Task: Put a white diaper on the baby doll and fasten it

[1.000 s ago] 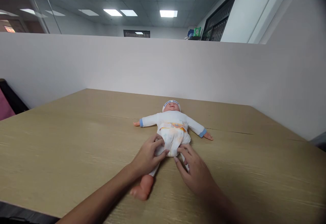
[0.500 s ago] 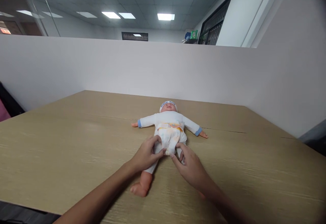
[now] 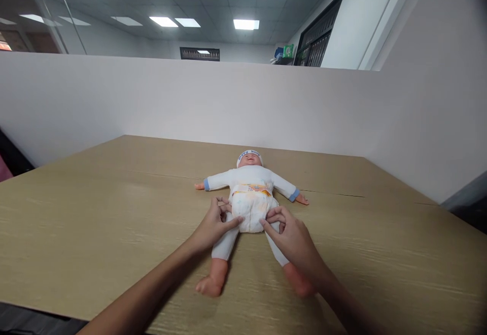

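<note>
Tan table (image 3: 125,223) bears a doll (image 3: 249,174) inside a diaper (image 3: 251,213); right grip (image 3: 292,232) pinches its edge, left grip (image 3: 211,226) I cannot tell.

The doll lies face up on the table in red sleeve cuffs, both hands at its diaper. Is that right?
Not quite: the sleeve cuffs are blue, as the head view shows. The doll lies face up on the table, with the left hand and right hand at its diaper.

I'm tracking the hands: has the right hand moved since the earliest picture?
Yes: judged against the table's far edge, the right hand has moved forward toward it and slightly right.
</note>
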Available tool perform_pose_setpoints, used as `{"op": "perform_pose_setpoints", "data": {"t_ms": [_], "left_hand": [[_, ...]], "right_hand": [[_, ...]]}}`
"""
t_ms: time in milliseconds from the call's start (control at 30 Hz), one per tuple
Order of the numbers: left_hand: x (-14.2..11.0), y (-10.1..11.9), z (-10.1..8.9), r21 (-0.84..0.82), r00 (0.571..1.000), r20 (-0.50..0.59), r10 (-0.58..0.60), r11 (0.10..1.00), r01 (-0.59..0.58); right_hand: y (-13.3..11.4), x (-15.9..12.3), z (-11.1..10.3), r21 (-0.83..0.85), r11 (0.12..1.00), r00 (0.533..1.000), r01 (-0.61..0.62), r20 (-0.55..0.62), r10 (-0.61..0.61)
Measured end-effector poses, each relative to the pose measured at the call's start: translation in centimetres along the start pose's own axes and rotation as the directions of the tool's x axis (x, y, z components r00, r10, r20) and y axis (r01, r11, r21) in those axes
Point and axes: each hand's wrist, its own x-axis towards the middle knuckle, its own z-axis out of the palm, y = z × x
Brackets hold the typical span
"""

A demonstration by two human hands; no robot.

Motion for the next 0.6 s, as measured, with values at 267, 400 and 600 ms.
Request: {"op": "perform_pose_setpoints", "data": {"t_ms": [267, 400, 600], "left_hand": [[-0.3, 2.3, -0.3, 0.294, 0.996, 0.074, 0.038, 0.954, -0.059], [-0.1, 2.5, -0.4, 0.224, 0.989, 0.146, -0.021, 0.974, -0.013], [0.5, 1.7, -0.5, -0.046, 0.976, 0.172, -0.134, 0.989, 0.143]], "right_hand": [[-0.7, -0.2, -0.2, -0.088, 0.996, 0.998, 0.036, 0.054, -0.031], [-0.3, -0.3, 0.4, -0.05, 0.996, 0.997, 0.076, 0.038, -0.074], [1.3, 0.5, 0.9, 0.155, 0.986, 0.992, -0.058, 0.123, 0.039]]}}
